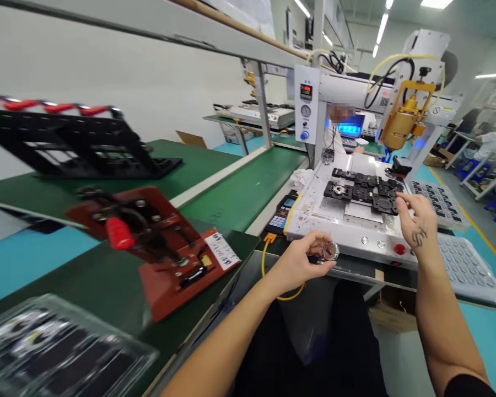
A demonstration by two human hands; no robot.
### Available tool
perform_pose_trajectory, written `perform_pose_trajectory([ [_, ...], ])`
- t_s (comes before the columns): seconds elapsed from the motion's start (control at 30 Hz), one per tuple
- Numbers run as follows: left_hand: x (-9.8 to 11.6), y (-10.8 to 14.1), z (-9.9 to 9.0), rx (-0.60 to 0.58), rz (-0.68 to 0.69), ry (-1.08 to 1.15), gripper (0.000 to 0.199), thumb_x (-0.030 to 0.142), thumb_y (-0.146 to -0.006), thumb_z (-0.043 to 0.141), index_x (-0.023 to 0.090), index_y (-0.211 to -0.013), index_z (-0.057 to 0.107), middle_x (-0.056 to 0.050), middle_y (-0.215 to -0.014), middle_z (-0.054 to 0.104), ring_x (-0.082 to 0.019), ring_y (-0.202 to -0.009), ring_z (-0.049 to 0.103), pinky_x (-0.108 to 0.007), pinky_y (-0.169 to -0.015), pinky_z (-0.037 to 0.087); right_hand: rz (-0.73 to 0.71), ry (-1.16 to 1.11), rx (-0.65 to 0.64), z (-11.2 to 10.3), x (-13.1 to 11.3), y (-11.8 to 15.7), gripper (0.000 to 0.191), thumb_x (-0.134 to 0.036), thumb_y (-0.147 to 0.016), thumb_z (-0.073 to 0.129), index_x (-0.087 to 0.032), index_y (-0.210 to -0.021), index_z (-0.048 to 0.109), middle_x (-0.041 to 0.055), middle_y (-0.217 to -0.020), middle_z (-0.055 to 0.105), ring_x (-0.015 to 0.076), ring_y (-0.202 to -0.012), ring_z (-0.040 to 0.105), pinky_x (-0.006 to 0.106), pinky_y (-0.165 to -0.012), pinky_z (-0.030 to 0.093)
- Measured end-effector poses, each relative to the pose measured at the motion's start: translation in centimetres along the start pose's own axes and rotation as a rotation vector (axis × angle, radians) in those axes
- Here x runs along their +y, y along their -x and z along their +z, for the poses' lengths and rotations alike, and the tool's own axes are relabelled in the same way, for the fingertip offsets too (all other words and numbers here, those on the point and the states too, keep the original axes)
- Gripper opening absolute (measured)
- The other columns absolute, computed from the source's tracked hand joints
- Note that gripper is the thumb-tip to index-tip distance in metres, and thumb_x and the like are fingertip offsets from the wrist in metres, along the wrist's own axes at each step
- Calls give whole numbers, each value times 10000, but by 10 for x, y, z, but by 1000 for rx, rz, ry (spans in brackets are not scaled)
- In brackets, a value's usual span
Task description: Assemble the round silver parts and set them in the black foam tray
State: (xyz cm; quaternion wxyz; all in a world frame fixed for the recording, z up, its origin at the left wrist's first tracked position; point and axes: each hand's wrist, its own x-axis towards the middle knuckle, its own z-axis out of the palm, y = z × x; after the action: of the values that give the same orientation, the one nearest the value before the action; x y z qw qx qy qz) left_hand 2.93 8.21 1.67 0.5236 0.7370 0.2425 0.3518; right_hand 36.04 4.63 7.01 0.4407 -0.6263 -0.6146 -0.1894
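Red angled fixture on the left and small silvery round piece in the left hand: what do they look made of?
The red angled fixture looks like coated metal: flat, evenly coloured plates with bright screws. The small silvery round piece in the left hand seems polished metal, given its bright glints; clear plastic is possible.

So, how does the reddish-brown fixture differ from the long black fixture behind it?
The reddish-brown fixture shows one red handle; the long black fixture shows a row of four.
The reddish-brown one bears a white label with writing; no such label shows on the black one.
Both have red handles and stand on green surfaces.
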Motion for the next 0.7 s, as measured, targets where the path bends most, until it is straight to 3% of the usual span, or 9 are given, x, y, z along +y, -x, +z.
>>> perform_pose_trajectory([
  [0.07,-21,5,12,-32,-23,-53,404,309,-836,824,212,-1177,630,-31,-999,782,-185,-864,746,-334,-844,620,99,97,89,-32,18,47,314,-478,-1045,608,-204,-979,747,80,-941,701,257,-908,619,410,-911,487],
  [0.13,-43,4,28,-101,-31,-118,356,293,-842,805,222,-1150,643,-28,-1008,790,-199,-898,753,-347,-868,619,191,182,109,-48,34,88,358,-548,-982,682,-207,-874,686,65,-867,667,265,-877,603,419,-876,475],
  [0.27,-84,-10,65,-237,60,-320,365,233,-784,854,223,-1092,659,-114,-1292,773,-315,-1244,724,-491,-1115,561,299,228,97,-45,52,128,477,-685,-928,690,-226,-834,599,65,-862,625,278,-892,565,457,-897,466],
  [0.4,-116,-9,82,-317,193,-477,398,183,-767,876,201,-1093,649,-212,-1530,641,-386,-1528,519,-624,-1315,342,279,182,137,-35,32,148,371,-578,-981,695,-229,-887,612,69,-893,646,267,-891,594,451,-903,499],
  [0.53,-124,21,79,-306,285,-483,367,210,-852,817,194,-1166,628,-220,-1556,618,-358,-1560,484,-626,-1339,304,180,-85,-147,-18,-5,178,153,-362,-1065,615,-234,-1035,693,96,-1007,750,270,-960,712,445,-912,570],
  [0.63,-116,40,79,-292,296,-497,342,225,-887,781,201,-1193,629,-203,-1559,619,-353,-1553,493,-622,-1339,312,82,-244,-378,9,-24,193,195,-264,-1094,539,-247,-1196,704,117,-1181,779,286,-1134,732,479,-1019,575],
  [0.7,-111,42,80,-294,285,-509,362,237,-881,791,204,-1206,635,-201,-1544,630,-361,-1519,532,-611,-1319,353,38,-286,-450,30,-29,193,265,-209,-1103,486,-243,-1261,696,120,-1254,773,283,-1199,718,482,-1062,562],
])
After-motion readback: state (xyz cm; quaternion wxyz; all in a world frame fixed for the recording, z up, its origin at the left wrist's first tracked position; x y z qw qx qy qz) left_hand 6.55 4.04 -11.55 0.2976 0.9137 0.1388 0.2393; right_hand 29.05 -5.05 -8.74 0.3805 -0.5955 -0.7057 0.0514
